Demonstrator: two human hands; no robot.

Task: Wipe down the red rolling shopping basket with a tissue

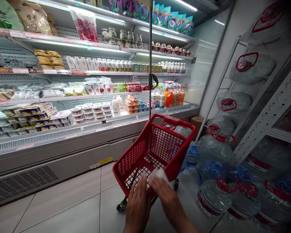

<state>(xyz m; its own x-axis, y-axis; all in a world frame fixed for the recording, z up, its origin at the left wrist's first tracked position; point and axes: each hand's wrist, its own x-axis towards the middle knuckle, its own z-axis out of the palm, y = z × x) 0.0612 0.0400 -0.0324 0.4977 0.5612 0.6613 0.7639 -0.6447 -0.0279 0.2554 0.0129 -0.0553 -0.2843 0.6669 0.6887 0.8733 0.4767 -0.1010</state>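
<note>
A red plastic shopping cart [178, 165] with a lattice basket stands on the tiled floor in front of me. The visible part of its basket holds no goods. My left hand [138, 202] lies at the cart's near rim, its fingers stretched out and close together. To the right of it, my right hand [165, 192] is closed on a white cloth or tissue [159, 174] at the same near edge of the basket. The fingers of the right hand are partly blurred and hide some of the cloth. Whether the cloth touches the rim is hard to tell.
An open refrigerated display case [75, 145] with several stocked shelves runs along the back and left. Large water bottles [214, 197] with red handles crowd the floor at right, beside a white metal rack [264, 129]. A cardboard box [197, 124] sits behind the cart.
</note>
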